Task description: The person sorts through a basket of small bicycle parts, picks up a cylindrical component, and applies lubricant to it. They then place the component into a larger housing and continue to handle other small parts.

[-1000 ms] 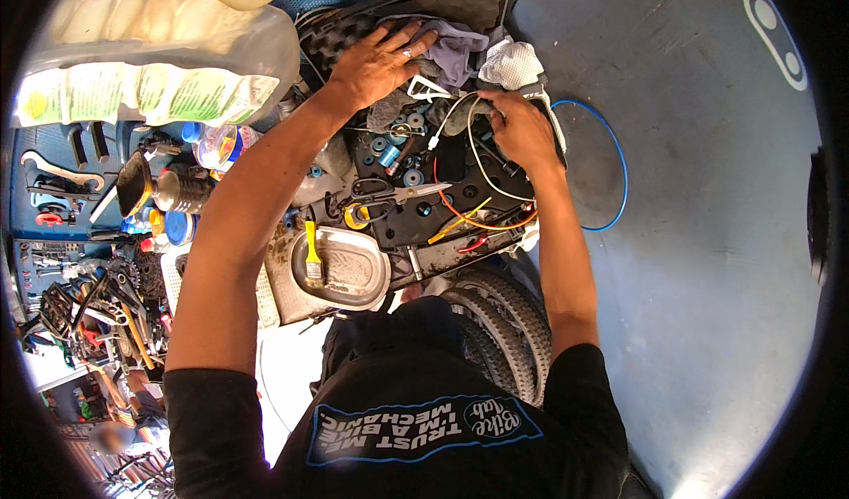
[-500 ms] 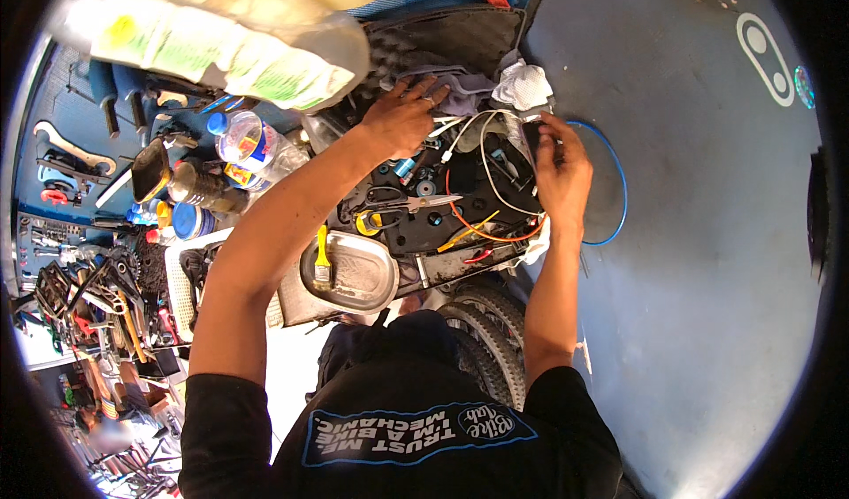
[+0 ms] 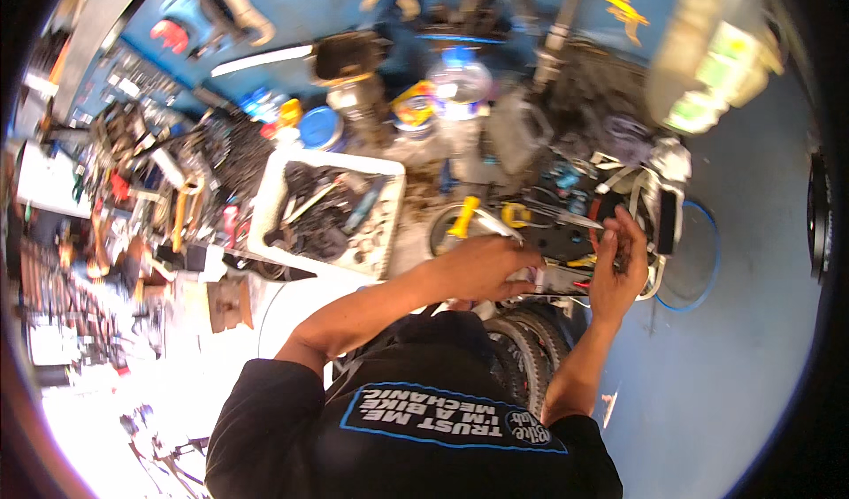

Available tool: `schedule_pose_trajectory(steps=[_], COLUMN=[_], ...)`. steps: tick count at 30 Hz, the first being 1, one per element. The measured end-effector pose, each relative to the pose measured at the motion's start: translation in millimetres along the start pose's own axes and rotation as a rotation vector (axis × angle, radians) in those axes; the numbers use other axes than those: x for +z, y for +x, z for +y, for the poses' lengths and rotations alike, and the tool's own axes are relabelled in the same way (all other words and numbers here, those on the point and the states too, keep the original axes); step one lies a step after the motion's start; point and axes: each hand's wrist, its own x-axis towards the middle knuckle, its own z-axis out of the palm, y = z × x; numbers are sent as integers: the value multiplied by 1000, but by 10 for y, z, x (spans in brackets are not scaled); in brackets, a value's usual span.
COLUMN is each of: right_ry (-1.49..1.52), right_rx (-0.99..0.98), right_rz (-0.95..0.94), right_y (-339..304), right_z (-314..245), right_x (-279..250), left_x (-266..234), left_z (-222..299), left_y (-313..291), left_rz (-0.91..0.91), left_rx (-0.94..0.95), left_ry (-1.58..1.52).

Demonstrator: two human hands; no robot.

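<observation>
The left hand (image 3: 491,267) hangs over the near side of the metal tray (image 3: 435,232), fingers bent; whether it grips anything I can't tell (blur and its own back hide the palm). The right hand (image 3: 623,250) is by the tips of the scissors (image 3: 566,217), thumb and fingers a little apart, nothing visible between them. The scissors lie across the black foam (image 3: 550,246): probably stiff, smooth-bladed, best taken by the loops. The brush (image 3: 463,217) in the tray should be light, soft-bristled, best held by its yellow handle.

Btm-L glare, blur nr top
</observation>
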Motion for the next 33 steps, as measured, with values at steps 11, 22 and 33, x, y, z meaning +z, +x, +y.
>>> schedule_pose_trajectory(steps=[11,22,33], right_ry=[22,-120,-429], right_rx=[-346,-427,-450], right_rz=[-543,-960,-1137], right_y=[-1336,-2591,-3036], right_z=[-1348,-1738,-1386], right_x=[2464,3675,3692], left_x=[130,987,1135], left_z=[-903,-2716,-3379], left_y=[-3574,-5586,-5417], left_rz=[665,1147,1336], left_rx=[-281,-1079,-866], left_ry=[-107,-881,-1778])
